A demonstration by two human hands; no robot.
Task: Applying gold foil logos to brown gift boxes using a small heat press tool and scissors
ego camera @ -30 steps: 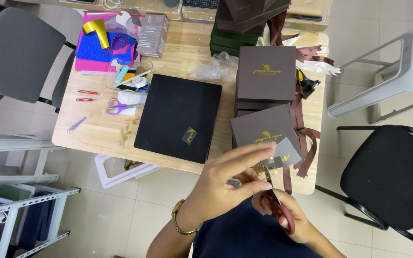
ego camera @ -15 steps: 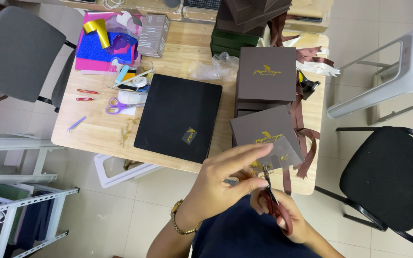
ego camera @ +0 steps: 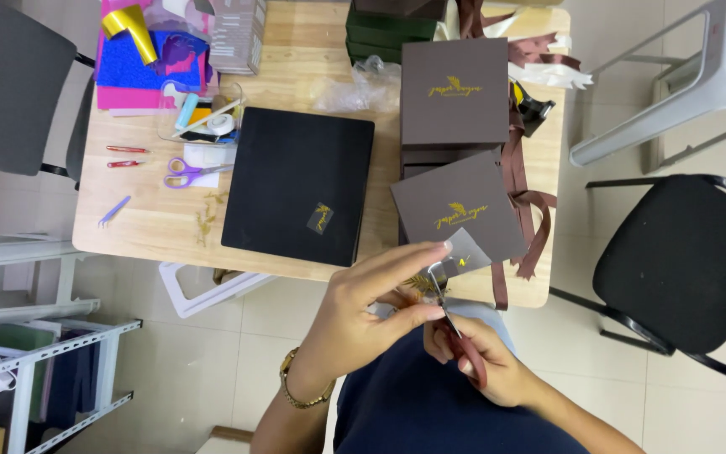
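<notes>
My left hand [ego camera: 363, 315] pinches a small clear sticker sheet [ego camera: 462, 252] bearing a gold emblem, held over my lap near the table's front edge. My right hand [ego camera: 485, 361] grips red-handled scissors [ego camera: 455, 328], whose blades point up and meet the sheet's lower edge beside a gold leaf piece [ego camera: 422, 284]. A gold bracelet circles my left wrist. Just beyond the sheet, a brown lidded box [ego camera: 455, 206] with a gold logo lies tilted on the wooden table [ego camera: 161, 227].
A large black box [ego camera: 296, 193] with a small gold sticker lies mid-table. A second brown box [ego camera: 454, 92], brown ribbons [ego camera: 518, 181], purple scissors [ego camera: 191, 172], coloured paper [ego camera: 149, 63] and green boxes sit further back. A black chair [ego camera: 686, 261] stands right, a grey chair [ego camera: 6, 84] left.
The sheet and scissors stay in the same spot near the table edge; my left fingers have shifted slightly on the sheet as the blades work at it.
</notes>
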